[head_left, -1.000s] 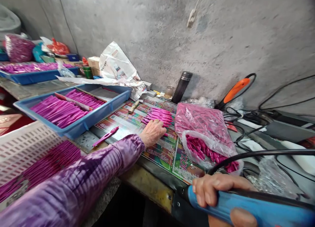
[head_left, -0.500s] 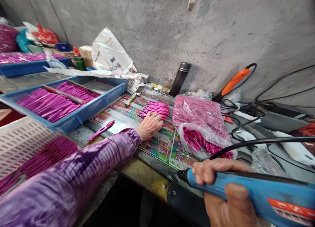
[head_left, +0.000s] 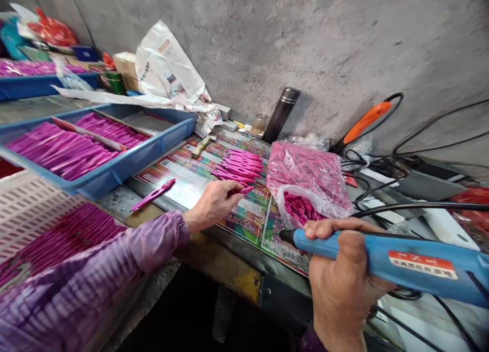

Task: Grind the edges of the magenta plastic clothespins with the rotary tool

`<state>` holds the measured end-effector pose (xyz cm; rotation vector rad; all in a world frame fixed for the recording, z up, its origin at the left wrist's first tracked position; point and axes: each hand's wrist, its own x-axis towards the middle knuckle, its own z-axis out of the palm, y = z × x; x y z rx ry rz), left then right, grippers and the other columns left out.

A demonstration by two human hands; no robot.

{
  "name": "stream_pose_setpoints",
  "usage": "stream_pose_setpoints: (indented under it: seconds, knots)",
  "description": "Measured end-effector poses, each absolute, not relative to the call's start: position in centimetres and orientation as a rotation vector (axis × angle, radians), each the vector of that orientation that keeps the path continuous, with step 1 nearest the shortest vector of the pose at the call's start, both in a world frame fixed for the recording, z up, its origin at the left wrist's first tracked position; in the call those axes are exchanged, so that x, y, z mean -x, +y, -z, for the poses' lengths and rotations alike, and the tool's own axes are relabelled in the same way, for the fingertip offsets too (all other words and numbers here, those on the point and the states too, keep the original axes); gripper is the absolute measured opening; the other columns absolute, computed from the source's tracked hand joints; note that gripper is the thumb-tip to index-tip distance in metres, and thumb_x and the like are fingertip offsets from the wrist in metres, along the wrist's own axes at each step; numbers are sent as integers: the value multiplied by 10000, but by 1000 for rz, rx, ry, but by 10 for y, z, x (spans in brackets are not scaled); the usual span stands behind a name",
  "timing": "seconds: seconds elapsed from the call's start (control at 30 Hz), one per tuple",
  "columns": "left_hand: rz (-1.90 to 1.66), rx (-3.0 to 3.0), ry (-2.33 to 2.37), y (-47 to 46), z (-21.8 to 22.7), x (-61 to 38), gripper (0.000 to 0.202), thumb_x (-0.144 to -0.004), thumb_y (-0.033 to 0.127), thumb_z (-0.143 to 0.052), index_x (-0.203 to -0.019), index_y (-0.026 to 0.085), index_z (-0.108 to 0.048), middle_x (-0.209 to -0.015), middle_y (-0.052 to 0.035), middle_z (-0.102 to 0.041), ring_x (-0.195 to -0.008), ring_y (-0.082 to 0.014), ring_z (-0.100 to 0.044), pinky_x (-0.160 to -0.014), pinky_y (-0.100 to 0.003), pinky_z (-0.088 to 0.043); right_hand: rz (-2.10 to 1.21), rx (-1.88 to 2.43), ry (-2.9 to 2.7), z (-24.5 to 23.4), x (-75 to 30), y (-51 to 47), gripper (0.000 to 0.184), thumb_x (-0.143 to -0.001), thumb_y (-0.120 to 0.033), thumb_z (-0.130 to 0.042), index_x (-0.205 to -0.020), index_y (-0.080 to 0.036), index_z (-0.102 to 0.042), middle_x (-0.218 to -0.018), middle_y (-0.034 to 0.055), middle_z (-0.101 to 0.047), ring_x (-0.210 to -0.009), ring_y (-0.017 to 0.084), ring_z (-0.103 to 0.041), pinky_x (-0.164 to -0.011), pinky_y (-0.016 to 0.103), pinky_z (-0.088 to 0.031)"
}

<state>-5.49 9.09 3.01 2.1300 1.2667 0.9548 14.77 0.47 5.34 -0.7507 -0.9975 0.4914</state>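
Observation:
My left hand [head_left: 212,204] is closed on a pink pen piece [head_left: 242,191], lifted just off the printed mat [head_left: 179,176]. Behind it lies a neat row of pink pen pieces [head_left: 239,166]. My right hand [head_left: 342,278] grips a blue corded hand tool [head_left: 389,263], its dark tip [head_left: 287,236] pointing left above the bench edge. A clear plastic bag [head_left: 305,181] full of pink parts lies between the row and the cables. One single pink piece [head_left: 153,194] rests alone on the mat to the left.
A blue tray [head_left: 126,161] of purple pen pieces stands at the left, with a white slatted crate [head_left: 34,214] of more below it. A black flask [head_left: 280,115], newspaper [head_left: 168,79], an orange-handled tool [head_left: 364,123] and tangled black cables [head_left: 382,171] line the grey wall.
My left hand drew back from the row toward me with one pink piece pinched in it. My right hand raised the blue tool higher and to the left.

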Motion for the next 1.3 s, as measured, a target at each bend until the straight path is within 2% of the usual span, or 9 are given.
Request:
stream_pose_setpoints:
  seconds: [0.1,0.2,0.37,0.6,0.8,1.0,1.13,1.3]
  knots:
    - [-1008,-1843,1172,76,-31,60,173,-936,248,-616,-957,144,-753,-679,32,-648,-571,-106,-568,-581,-207,-415,-464,768,-985,-52,-147,11,172,-892,-304,-766,-855,-210,-627,-704,-43,-598,-637,153,-581,-676,350,-523]
    - [-1030,-1784,1168,64,-31,61,171,-909,268,-661,-929,145,-778,-686,19,-679,-606,-112,-572,-598,-211,-417,-453,783,-989,-51,-147,15,226,-877,-342,-795,-828,-209,-619,-696,-44,-604,-633,155,-591,-684,356,-525]
    - [-1036,-1869,1144,52,-25,59,149,-901,217,-685,-929,145,-812,-825,-29,-776,-709,-129,-638,-652,-220,-439,-422,783,-991,-49,-150,19,288,-850,-399,-827,-821,-204,-617,-676,-46,-609,-608,153,-596,-689,361,-527]
    - [-1072,-2252,914,41,-4,50,169,-963,115,-625,-1017,153,-780,-839,-22,-721,-713,-122,-635,-656,-215,-449,-445,783,-965,-48,-151,14,280,-874,-418,-785,-878,-210,-598,-688,-42,-597,-610,160,-590,-661,360,-523]
    - [-675,-2733,957,36,-5,37,169,-1031,179,-554,-953,161,-703,-902,-43,-695,-765,-173,-655,-638,-269,-452,-536,782,-921,-56,-147,1,353,-871,-523,-761,-870,-212,-593,-685,-42,-570,-625,147,-561,-677,345,-516]
    - [-418,-2829,1067,34,-11,25,126,-1054,222,-547,-1008,165,-649,-967,-51,-694,-802,-191,-659,-624,-288,-457,-615,801,-842,-63,-150,-9,486,-817,-671,-775,-881,-227,-589,-699,-49,-527,-645,140,-526,-678,328,-511]
    - [-503,-2899,1020,34,-5,23,122,-1051,176,-521,-984,165,-623,-939,-48,-678,-787,-196,-643,-616,-302,-463,-650,810,-790,-67,-152,-13,525,-794,-718,-774,-865,-236,-578,-709,-52,-498,-653,137,-504,-675,318,-509]
    - [-805,-2977,985,35,10,23,196,-1062,147,-447,-922,193,-577,-829,-23,-624,-694,-186,-586,-569,-305,-433,-686,823,-721,-70,-151,-17,535,-787,-738,-769,-867,-243,-584,-723,-52,-478,-669,136,-493,-705,321,-531]
